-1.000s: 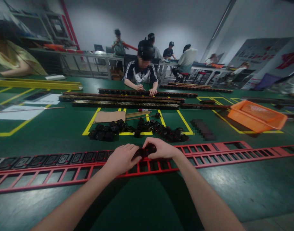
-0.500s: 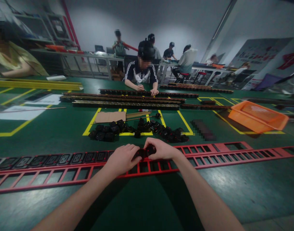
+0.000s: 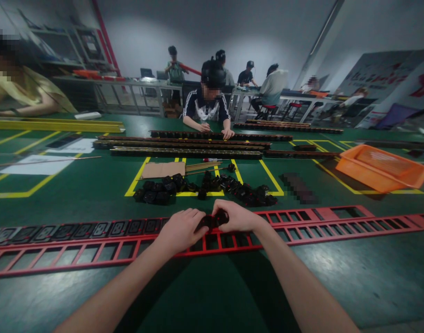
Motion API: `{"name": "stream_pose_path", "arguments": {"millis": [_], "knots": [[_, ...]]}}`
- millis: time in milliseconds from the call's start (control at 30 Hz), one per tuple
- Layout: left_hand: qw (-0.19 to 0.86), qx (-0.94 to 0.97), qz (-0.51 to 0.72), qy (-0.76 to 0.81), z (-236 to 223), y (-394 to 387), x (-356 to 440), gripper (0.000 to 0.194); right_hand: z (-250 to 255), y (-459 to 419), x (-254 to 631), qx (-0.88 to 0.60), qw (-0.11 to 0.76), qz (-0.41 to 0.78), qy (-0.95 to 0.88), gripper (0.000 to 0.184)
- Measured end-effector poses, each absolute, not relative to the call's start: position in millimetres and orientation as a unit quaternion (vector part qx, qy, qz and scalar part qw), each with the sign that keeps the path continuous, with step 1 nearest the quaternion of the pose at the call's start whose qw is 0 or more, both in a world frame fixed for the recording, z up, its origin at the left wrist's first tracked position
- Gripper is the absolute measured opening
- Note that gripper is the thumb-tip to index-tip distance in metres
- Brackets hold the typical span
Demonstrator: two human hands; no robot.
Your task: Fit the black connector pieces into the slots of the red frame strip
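Observation:
Two long red slotted frames (image 3: 194, 252) lie side by side across the table in front of me. A row of black power sockets (image 3: 119, 228) fills the far frame's left part. At the end of this row, my left hand (image 3: 184, 230) is closed, thumb and fingers around a black socket (image 3: 207, 222) at the frame. Close beside it, my right hand (image 3: 234, 216) pinches another black socket (image 3: 221, 216), tilted over the far frame. My fingers partly cover both pieces. Just beyond my hands is a loose heap of black sockets (image 3: 244, 190).
An orange basket (image 3: 381, 169) stands at the right. Cardboard (image 3: 163, 169) and thin brass-coloured strips (image 3: 202, 167) lie behind the heap. Dark long rails (image 3: 184, 147) cross the table farther back, where a co-worker (image 3: 206, 108) works. Yellow rails (image 3: 55, 125) lie at left, near another person.
The whole view has shifted slightly, so things appear a little farther right. Both hands keep nearly the same grip and place at the red frame.

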State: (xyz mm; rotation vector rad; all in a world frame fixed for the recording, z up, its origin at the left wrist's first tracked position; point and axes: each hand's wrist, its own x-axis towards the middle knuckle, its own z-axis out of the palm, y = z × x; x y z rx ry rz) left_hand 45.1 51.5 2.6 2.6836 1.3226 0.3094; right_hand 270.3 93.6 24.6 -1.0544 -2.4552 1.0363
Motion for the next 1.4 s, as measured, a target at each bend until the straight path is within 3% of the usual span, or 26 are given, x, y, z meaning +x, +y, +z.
{"name": "stream_pose_path", "arguments": {"millis": [500,667,733,1400], "knots": [[0.074,0.889,0.109,0.439,2.3,51.0,45.2,0.027,20.7,92.5,271.1,-0.359,0.153,0.339,-0.856,0.03],[0.068,0.888,0.104,0.442,2.3,51.0,44.7,0.029,21.2,92.8,272.0,-0.367,0.16,0.348,-0.848,0.044],[0.07,0.889,0.105,0.441,1.7,51.3,44.4,0.029,20.9,94.1,272.9,-0.364,0.163,0.336,-0.853,0.041],[0.075,0.889,0.105,0.439,2.2,51.2,44.2,0.027,14.8,96.1,272.6,-0.378,0.11,0.325,-0.86,0.044]]}}
